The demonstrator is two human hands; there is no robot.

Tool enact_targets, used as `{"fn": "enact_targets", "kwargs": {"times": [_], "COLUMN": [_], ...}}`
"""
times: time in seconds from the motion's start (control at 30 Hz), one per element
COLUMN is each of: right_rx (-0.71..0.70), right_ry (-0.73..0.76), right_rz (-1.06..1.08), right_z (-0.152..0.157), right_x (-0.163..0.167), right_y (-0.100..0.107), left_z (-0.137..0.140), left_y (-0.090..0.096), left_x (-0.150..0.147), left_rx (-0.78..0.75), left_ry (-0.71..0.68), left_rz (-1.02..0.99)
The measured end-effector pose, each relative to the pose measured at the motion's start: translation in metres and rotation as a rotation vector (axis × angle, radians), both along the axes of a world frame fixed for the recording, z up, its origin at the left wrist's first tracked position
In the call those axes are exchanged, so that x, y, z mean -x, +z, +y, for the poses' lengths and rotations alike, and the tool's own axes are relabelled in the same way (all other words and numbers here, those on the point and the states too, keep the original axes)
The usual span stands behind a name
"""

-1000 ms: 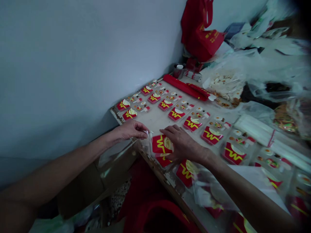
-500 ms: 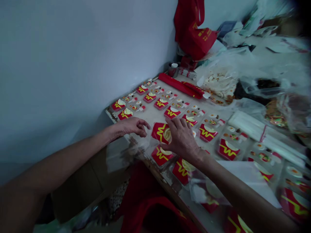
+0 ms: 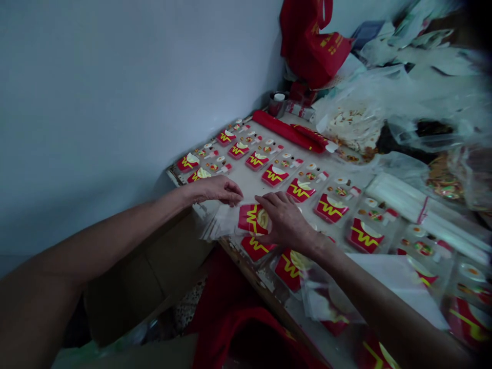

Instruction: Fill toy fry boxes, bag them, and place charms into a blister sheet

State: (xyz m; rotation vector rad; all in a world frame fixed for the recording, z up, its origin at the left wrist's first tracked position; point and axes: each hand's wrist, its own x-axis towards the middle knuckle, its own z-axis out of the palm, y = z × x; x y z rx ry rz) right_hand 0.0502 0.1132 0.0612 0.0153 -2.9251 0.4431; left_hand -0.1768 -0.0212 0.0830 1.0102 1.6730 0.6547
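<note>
I see the person's left hand [image 3: 221, 190] in a pinching shape, holding a fan of clear plastic bags [image 3: 219, 221] at the edge of the pale table [image 3: 248, 182]. The right hand [image 3: 287, 221] holds a red fries carton [image 3: 246, 218], marked with yellow W. Similar cartons [image 3: 274, 175] lie in rows on this same table.

Mid-view, the packet [image 3: 249, 219] is clear, smooth plastic with a lightly glossy red panel; the sleeves [image 3: 218, 221] toward eight o'clock look like thin, filmy plastic. Further that way, the box [image 3: 142, 287] is matt brown cardboard. At six o'clock, the table edge [image 3: 251, 281] is rough, chipped wood. The bag [image 3: 313, 51] at one o'clock looks like matt cloth; the wall [image 3: 115, 102] at ten is smooth.
</note>
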Motion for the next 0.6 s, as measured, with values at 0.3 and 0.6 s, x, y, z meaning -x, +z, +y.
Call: {"fn": "enact_targets", "kwargs": {"times": [0.3,0.6], "right_rx": [-0.098,-0.118], "right_ry": [-0.423,-0.535], "right_rz": [-0.141,-0.247], "right_z": [-0.026,-0.042], "right_x": [-0.013,-0.024], "right_y": [0.005,-0.008], "left_z": [0.007,-0.02], "left_y": [-0.003,-0.036], "left_x": [-0.081,-0.119], "left_rx": [-0.536,-0.249], "left_ry": [0.031,0.054], "left_rz": [0.946,1.069]}}
